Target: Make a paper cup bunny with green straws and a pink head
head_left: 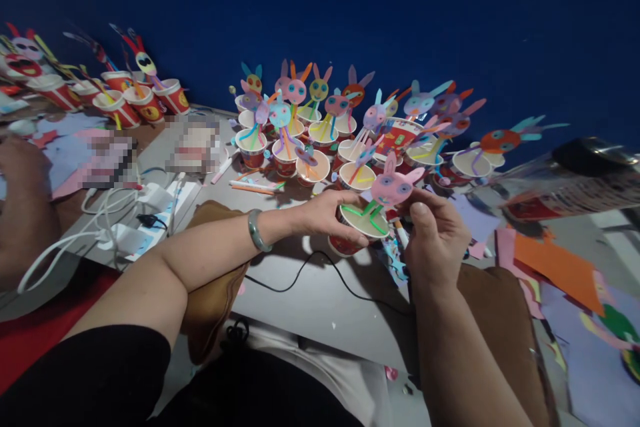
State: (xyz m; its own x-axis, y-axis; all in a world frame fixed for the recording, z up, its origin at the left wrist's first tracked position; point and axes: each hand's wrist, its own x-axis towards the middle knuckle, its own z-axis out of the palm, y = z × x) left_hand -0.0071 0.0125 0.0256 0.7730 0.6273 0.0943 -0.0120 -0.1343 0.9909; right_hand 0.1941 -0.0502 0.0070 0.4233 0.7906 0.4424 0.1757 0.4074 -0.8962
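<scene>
A pink bunny [393,189] with green legs sits in a red cup [360,223] the left hand [331,217] holds over a grey bench [320,310]. I can't tell if the right hand [437,230] pinches the bunny. The wall [320,7] is blue.

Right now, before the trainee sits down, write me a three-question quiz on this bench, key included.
1. Which hand grips the nearest cup?
2. True or false: the bracelet is on the right wrist.
3. What colour are the strips below that cup's pink face?
A) orange
B) green
C) purple

Key:
1. The left hand.
2. False; it is on the left.
3. B.
</scene>
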